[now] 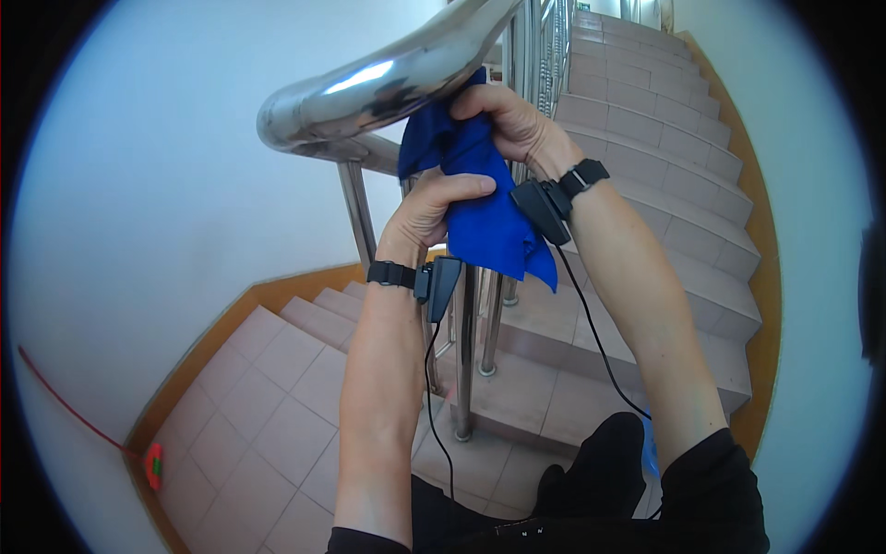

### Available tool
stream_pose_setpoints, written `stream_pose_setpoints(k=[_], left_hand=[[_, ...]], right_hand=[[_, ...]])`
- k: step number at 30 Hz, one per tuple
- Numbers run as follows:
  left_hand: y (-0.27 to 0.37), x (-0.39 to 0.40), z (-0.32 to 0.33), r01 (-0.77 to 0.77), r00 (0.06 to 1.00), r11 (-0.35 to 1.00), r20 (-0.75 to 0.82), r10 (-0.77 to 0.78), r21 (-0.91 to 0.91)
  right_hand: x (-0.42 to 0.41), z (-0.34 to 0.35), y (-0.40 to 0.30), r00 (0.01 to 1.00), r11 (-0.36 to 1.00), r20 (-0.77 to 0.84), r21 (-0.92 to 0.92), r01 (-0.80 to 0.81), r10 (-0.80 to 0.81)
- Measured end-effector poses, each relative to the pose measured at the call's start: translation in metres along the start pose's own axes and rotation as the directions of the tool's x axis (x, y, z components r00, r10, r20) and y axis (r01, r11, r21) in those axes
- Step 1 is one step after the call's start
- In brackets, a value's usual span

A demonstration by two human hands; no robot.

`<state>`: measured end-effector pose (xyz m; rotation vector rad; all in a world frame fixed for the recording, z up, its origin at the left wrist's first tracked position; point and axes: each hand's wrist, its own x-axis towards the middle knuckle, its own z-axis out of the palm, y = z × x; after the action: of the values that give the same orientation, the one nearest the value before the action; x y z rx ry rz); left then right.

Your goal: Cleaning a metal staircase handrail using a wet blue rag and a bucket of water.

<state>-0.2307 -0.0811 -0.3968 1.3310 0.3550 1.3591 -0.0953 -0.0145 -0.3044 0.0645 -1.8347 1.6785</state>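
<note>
A blue cloth (pixel 477 201) hangs between my hands, just under the thick polished metal handrail (pixel 374 90) of a stair railing. Its upper end reaches the underside of the rail. My left hand (pixel 443 201) grips the cloth lower down, thumb across its front, fingers hidden behind it. Higher and to the right, my right hand (pixel 502 121) pinches the cloth close to the rail, with its fingers partly hidden. Each wrist wears a black strap with a small black device and a cable.
Metal posts (pixel 465 353) stand below the rail. Tiled stairs (pixel 651 145) rise at the right, and other steps (pixel 322 318) lie beyond the landing at left. A red-handled tool (pixel 155 466) leans against the left wall. A blue item (pixel 649 447) lies partly hidden beside my leg.
</note>
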Motion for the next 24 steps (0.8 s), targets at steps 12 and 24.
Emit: stream_pose_setpoints(k=[12, 24], left_hand=[[-0.04, -0.014, 0.017, -0.101, 0.907, 0.793, -0.272, 0.321, 0.601], [-0.063, -0.033, 0.039, 0.206, 0.672, 0.53, -0.513, 0.535, 0.823]], right_hand=[[-0.015, 0.03, 0.047, 0.885, 0.94, -0.409, -0.332, 0.085, -0.224], [-0.031, 0.053, 0.074, 0.662, 0.526, -0.484, -0.836, -0.156, -0.572]])
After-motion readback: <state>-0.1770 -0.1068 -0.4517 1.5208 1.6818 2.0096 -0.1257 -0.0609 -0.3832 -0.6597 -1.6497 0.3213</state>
